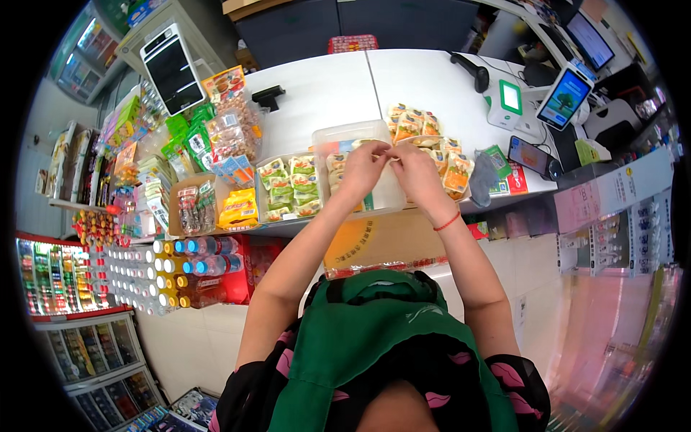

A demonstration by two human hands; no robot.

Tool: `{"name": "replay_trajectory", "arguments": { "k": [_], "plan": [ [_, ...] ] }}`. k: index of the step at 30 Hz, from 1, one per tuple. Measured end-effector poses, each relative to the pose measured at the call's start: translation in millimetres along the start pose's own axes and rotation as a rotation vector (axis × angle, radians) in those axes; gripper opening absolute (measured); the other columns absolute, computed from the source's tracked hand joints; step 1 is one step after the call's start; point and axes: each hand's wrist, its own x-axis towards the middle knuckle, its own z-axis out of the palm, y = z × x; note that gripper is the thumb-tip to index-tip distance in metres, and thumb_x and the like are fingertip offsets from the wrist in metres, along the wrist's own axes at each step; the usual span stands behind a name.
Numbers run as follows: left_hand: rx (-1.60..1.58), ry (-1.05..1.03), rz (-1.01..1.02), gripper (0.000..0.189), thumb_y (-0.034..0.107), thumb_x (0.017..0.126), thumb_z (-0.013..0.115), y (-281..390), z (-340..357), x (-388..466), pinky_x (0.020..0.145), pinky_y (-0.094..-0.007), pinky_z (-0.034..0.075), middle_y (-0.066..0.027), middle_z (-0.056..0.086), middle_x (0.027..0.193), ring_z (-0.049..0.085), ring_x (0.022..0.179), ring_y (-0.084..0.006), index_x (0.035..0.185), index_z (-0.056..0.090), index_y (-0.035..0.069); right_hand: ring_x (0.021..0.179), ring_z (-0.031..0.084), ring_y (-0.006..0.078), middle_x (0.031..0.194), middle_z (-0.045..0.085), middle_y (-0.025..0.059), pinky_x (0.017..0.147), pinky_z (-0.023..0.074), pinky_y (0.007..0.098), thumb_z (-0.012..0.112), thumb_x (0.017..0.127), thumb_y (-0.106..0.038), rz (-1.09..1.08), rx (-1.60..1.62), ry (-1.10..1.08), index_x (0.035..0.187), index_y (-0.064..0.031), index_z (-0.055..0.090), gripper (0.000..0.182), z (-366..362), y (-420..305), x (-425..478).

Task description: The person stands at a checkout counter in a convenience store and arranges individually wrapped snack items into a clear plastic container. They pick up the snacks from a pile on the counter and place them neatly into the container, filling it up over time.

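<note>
My left hand and my right hand meet at the fingertips above a clear plastic box on the white counter. The fingers are bent and pinched close together; whatever lies between them is too small or hidden to make out. Inside the box, small wrapped snack packets line the left side, partly behind my left hand. Orange-and-white snack packets are heaped beside my right hand, with more of these packets beyond it. Left of the clear box stands a carton of green-and-white packets.
Packed snacks and a brown carton crowd the counter's left side. A barcode scanner, payment box, phone and grey cloth lie right. Bottles stand below left; a cardboard box sits before me.
</note>
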Motion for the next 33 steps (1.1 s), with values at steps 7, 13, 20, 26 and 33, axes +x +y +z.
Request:
{"name": "replay_trajectory", "arguments": {
  "k": [7,13,20,26,33],
  "plan": [
    [0.19,-0.13,0.241,0.024,0.01,0.081,0.067,38.4,45.4,-16.3,0.07,-0.0331,0.052,-0.0116,0.068,0.093,0.065,0.075,-0.0221,0.104,0.065,0.004,0.084,0.063,0.0334,0.093,0.064,0.0157,0.074,0.05,0.0411,0.062,0.077,-0.003,0.268,-0.045,0.197,0.093,-0.0026,0.065,0.016,-57.1,44.7,-46.5],
    [0.242,-0.141,0.309,0.035,0.013,0.081,0.066,41.4,93.6,-14.2,0.077,-0.0359,0.052,-0.0155,0.066,0.103,0.066,0.086,-0.0264,0.115,0.062,0.003,0.08,0.064,0.0318,0.104,0.062,0.0176,0.073,0.0505,0.0399,0.066,0.079,-0.008,0.416,-0.098,0.275,0.111,-0.0048,0.059,0.033,-72.2,98.7,-70.8],
    [0.375,-0.228,0.129,0.047,0.018,0.08,0.068,45.3,128.8,-2.5,0.084,-0.0374,0.05,-0.0169,0.065,0.108,0.063,0.095,-0.0308,0.121,0.057,0.0,0.081,0.066,0.0242,0.096,0.066,0.013,0.072,0.0512,0.0347,0.07,0.077,-0.014,0.635,0.272,0.27,0.115,-0.0054,0.059,0.041,-48.2,161.6,-79.5],
    [0.219,-0.111,0.109,0.046,0.015,0.08,0.068,52.4,138.3,-2.7,0.075,-0.0339,0.052,-0.0108,0.066,0.095,0.065,0.084,-0.0232,0.121,0.057,-0.001,0.076,0.066,0.0192,0.094,0.066,0.011,0.066,0.052,0.0322,0.07,0.077,-0.011,0.545,0.267,0.346,0.112,-0.0088,0.06,0.036,-63.1,145.3,-76.4],
    [-0.111,-0.053,0.041,0.031,0.012,0.082,0.069,76.2,80.5,-13.3,0.059,-0.0234,0.05,-0.0044,0.063,0.084,0.062,0.071,-0.0104,0.109,0.061,-0.003,0.07,0.066,0.0166,0.093,0.066,0.0116,0.062,0.0524,0.0284,0.068,0.079,-0.006,0.342,0.389,0.371,0.105,-0.0063,0.059,0.027,-90.5,68.1,-46.8]
  ]
}}
